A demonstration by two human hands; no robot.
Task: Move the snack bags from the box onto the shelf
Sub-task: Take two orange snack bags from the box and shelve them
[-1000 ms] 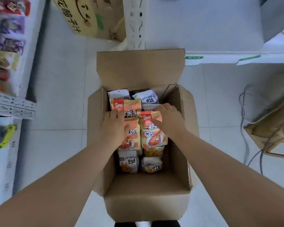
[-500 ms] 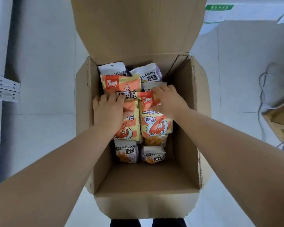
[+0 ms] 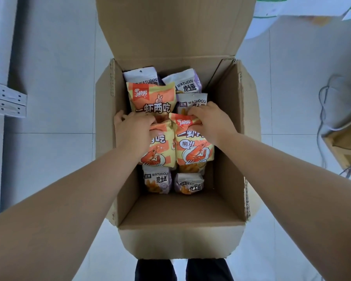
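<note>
Gripping, frame centre: L hand (image 3: 134, 131) fingers curled on left shrimp bag (image 3: 163, 154) top, R hand (image 3: 210, 123) pinching right shrimp bag (image 3: 195, 154) seal, prob. to lift both from box (image 3: 180, 240).

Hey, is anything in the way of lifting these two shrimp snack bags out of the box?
Nothing visible. The left hand grips the left shrimp bag and the right hand the right shrimp bag by their tops; the box flaps are folded open.

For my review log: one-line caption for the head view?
Left hand grips the left orange bag, right hand the right orange bag, in the open cardboard box.
</note>
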